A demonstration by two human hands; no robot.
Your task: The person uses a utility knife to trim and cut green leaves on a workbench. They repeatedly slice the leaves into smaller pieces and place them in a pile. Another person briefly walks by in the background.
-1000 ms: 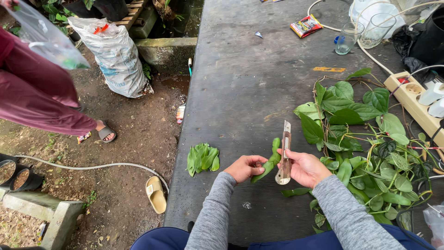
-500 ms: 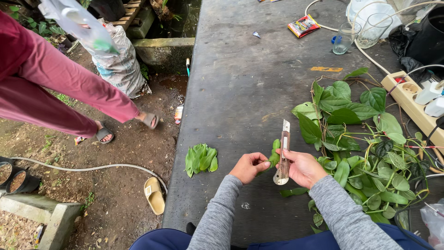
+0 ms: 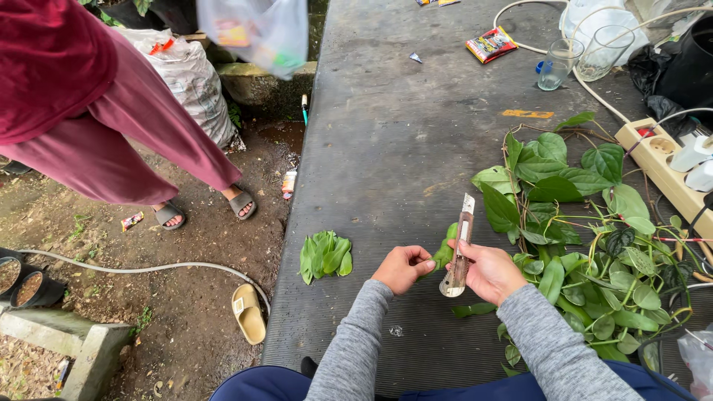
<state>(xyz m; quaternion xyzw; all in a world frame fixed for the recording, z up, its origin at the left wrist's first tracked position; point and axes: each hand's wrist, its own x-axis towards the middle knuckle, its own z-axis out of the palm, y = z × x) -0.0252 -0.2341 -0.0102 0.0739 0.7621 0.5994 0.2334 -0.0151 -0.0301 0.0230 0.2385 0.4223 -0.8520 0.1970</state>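
My right hand point(image 3: 492, 272) grips a rusty utility knife point(image 3: 459, 252) with its blade pointing away from me. My left hand point(image 3: 402, 268) pinches a green leaf point(image 3: 445, 249) right beside the knife. Both hands hover over the dark grey mat point(image 3: 401, 141). A small stack of cut leaves point(image 3: 324, 255) lies to the left of my left hand, near the mat's edge. A big tangle of leafy vines point(image 3: 587, 223) spreads to the right of my right hand.
Another person in dark red trousers and sandals point(image 3: 111, 126) walks on the dirt at left, carrying a plastic bag point(image 3: 256, 30). A power strip point(image 3: 665, 167), two glasses point(image 3: 575, 59), a snack wrapper point(image 3: 490, 44), a hose point(image 3: 148, 267) and a loose sandal point(image 3: 247, 313) lie about.
The other person has stepped rightwards, closer to the mat, with the plastic bag swinging along. My hands with knife and leaf have barely moved.
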